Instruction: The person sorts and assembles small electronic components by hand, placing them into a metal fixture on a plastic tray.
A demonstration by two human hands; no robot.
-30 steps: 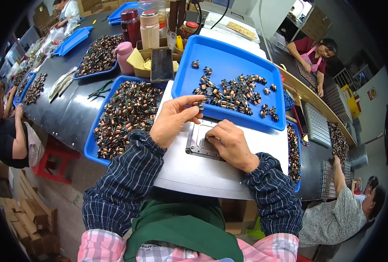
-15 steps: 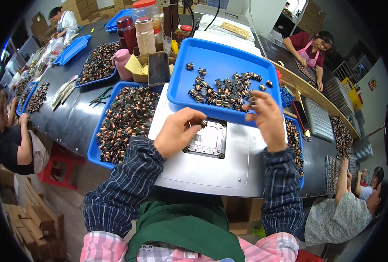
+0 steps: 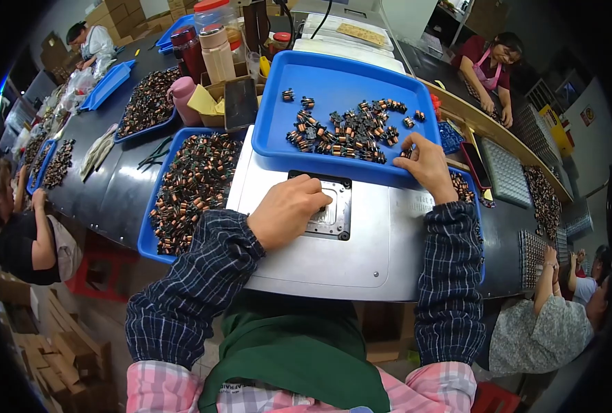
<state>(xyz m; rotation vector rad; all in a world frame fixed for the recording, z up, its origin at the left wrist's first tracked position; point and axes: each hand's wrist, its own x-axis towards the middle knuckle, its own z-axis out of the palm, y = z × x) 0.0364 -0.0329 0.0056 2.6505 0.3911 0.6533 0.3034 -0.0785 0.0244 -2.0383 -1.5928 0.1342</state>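
Note:
My left hand point(image 3: 291, 212) is closed over a square metal fixture plate point(image 3: 336, 221) set in a silver machine top. Its fingertips pinch a small copper-wound coil, mostly hidden beneath them, against the plate. Behind the fixture, a blue tray point(image 3: 326, 71) rests with several loose copper coils point(image 3: 351, 131) on black bases. At that tray's near right corner, my right hand point(image 3: 428, 168) has thumb and forefinger closed round a small dark coil point(image 3: 406, 153), partly covered by the fingers.
A blue tray heaped with coils point(image 3: 192, 186) stands at the left, and another lies partly under my right forearm. Bottles point(image 3: 216, 55), a pink flask point(image 3: 184, 98) and a phone point(image 3: 241, 103) stand behind. Co-workers sit at both sides; a wooden divider point(image 3: 499, 144) runs along the right.
My left hand has moved right and down onto the fixture with its coil, its fingers now closing over it. My right hand has lowered to the tray's near right corner. The view has shifted slightly.

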